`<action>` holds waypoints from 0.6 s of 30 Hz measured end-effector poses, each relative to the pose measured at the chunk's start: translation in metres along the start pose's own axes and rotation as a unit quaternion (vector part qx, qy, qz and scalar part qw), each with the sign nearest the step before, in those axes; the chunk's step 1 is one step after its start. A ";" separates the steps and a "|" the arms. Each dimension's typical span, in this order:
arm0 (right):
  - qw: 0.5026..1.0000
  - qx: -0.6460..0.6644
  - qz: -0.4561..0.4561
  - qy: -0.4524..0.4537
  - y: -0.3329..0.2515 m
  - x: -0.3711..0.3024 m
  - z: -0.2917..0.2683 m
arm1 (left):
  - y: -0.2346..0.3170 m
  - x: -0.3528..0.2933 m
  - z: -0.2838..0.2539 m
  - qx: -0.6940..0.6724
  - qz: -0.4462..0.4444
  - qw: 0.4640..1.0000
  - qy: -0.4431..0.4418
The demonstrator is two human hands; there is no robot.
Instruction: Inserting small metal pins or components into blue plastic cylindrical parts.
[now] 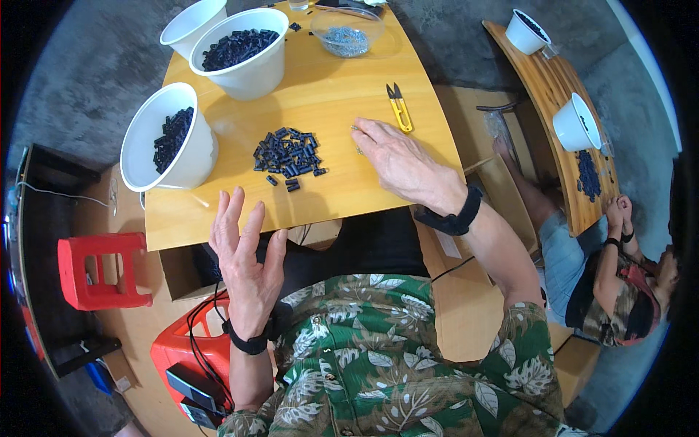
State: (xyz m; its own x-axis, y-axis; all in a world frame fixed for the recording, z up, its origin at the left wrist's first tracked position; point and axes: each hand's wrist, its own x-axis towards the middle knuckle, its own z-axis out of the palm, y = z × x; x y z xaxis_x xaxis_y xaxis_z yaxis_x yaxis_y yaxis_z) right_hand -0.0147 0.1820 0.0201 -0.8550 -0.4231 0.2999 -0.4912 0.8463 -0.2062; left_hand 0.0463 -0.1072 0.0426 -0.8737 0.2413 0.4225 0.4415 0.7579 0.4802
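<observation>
My left hand [250, 268] is raised at the table's near edge, fingers spread, with nothing in it. To its upper right, a loose pile of short black plastic tubes [287, 154] lies on the yellow wooden table [328, 200]. My right hand [406, 162] rests palm down on the table, right of the pile, its fingers bent and close together. Tiny metallic bits [360, 151] show at its fingertips; what lies under the palm is hidden. Just beyond that hand lies a pair of yellow-handled thread snips [400, 109], blades pointing away.
White buckets of black pieces [169, 138] [244, 62] stand at the left. A clear bowl [348, 35] of small silvery parts sits at the far side. Red stools [102, 271] are at left. Another person [619, 284] sits at a second wooden table [535, 95] on the right.
</observation>
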 end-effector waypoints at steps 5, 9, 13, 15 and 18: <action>1.000 -0.005 -0.015 0.024 0.000 0.007 0.002 | -0.003 -0.005 -0.006 -0.014 -0.014 1.000 0.016; 0.999 0.015 0.024 -0.044 -0.006 0.011 0.005 | -0.001 -0.004 -0.008 -0.019 -0.012 1.000 0.005; 0.996 0.043 0.047 -0.065 -0.011 0.007 0.000 | -0.001 -0.008 -0.006 -0.018 -0.023 1.000 -0.006; 0.998 0.032 0.031 -0.042 -0.011 0.004 -0.002 | -0.004 -0.009 -0.005 -0.017 -0.027 0.999 -0.012; 0.999 0.024 0.018 -0.024 -0.011 0.000 -0.004 | -0.003 -0.011 -0.004 -0.021 -0.039 0.999 -0.018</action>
State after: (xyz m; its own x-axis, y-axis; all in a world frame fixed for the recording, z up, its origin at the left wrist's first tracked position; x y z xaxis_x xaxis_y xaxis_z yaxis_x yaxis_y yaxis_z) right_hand -0.0088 0.1741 0.0264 -0.8789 -0.4079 0.2474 -0.4658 0.8455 -0.2610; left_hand 0.0552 -0.1145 0.0397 -0.9122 0.2045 0.3551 0.3793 0.7493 0.5429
